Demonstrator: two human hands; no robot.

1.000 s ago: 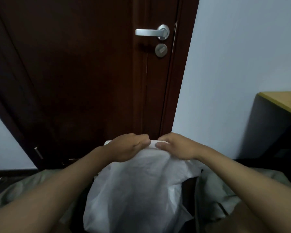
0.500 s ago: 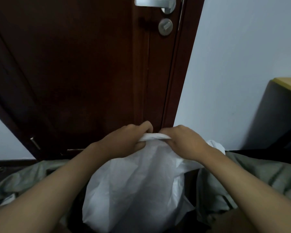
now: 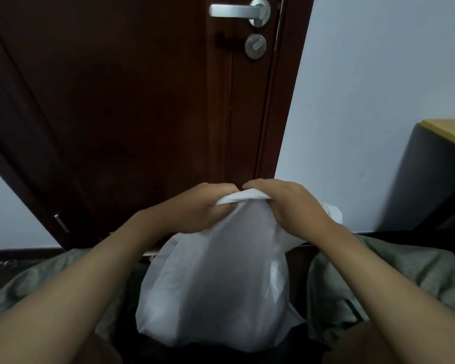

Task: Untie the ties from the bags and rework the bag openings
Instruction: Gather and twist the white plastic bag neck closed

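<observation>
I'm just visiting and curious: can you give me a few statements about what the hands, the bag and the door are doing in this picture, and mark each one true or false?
1. Both hands grip the gathered top of the white bag. True: the left hand and the right hand pinch it side by side.
2. The bag is black. False: it is white and slightly see-through.
3. A dark door stands behind the bag. True.
4. The door has a round knob. False: it has a silver lever handle with a lock below it.
5. The right hand rests on the desk. False: it holds the bag; the desk is off to the right.
</observation>
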